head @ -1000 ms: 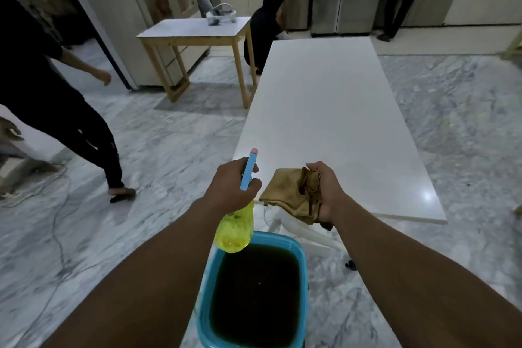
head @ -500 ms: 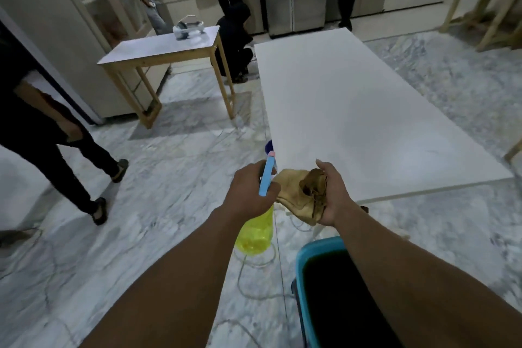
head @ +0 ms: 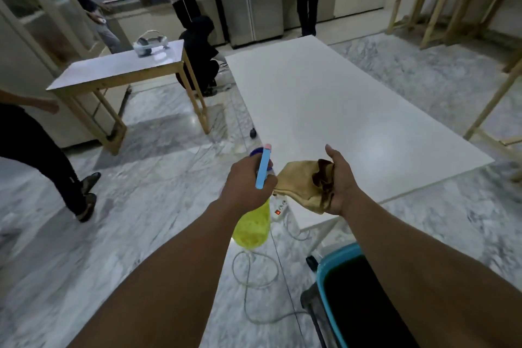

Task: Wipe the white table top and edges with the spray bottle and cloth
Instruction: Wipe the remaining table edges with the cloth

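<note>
The long white table stretches away from me, its near left corner just under my hands. My left hand grips a spray bottle with a yellow body and a blue trigger, held beside that corner with the nozzle pointing away from me. My right hand holds a crumpled tan cloth over the near edge, thumb raised. The cloth touches the bottle's neck.
A blue bucket of dark water stands at my lower right. A white power strip and cable lie on the marble floor under the corner. A wooden side table stands left, wooden frames right. Several people stand or crouch around.
The view has swung left and forward: the bucket slid from below my hands to the lower right. Both hands kept their hold and now sit at the table's near left corner.
</note>
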`<state>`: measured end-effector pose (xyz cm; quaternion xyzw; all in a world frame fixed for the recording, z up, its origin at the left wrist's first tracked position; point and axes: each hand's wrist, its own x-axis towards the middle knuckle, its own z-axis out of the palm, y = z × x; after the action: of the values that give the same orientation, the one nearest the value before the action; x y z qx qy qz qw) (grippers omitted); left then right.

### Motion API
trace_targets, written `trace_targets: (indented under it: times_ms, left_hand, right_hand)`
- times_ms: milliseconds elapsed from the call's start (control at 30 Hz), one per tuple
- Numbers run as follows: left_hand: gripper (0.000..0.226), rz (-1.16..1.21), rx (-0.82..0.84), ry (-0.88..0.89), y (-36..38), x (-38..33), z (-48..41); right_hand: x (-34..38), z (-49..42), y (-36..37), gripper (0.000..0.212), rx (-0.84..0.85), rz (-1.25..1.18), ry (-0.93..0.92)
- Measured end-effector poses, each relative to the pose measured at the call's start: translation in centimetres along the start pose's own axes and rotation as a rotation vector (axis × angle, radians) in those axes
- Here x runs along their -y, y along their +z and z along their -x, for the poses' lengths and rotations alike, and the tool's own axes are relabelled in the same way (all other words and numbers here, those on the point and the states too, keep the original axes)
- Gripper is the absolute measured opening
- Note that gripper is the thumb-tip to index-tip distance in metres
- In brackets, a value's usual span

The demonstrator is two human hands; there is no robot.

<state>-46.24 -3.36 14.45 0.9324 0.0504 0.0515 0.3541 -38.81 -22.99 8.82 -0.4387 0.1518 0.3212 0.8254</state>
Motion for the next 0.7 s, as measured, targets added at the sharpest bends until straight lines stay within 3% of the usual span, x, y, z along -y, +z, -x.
trace_targets:
  times_ms: [167,433,600,700]
  left_hand:
    - [0.014,0.019,0.072,0.066,0.3,1.1,-6.6]
    - [0.026,-0.041,0.184,0.2,3.2,1.8,-21.1]
    - [0.028,-0.024,0.258,0.288,5.7,0.1,-26.2]
    - [0.028,0.003,0.328,0.36,7.9,-0.6,-27.9]
  right_hand:
    - [2.2,-3.8,0.5,0.084,-0.067,-0.055,-0.015]
    - [7.7,-10.9,-0.9,0.066,-0.228,-0.177,-0.119]
    - [10.3,-11.2,-3.0,0.039,-0.367,-0.208,-0.19]
    - [10.8,-10.6,-5.1,0.034,-0.487,-0.152,-0.185]
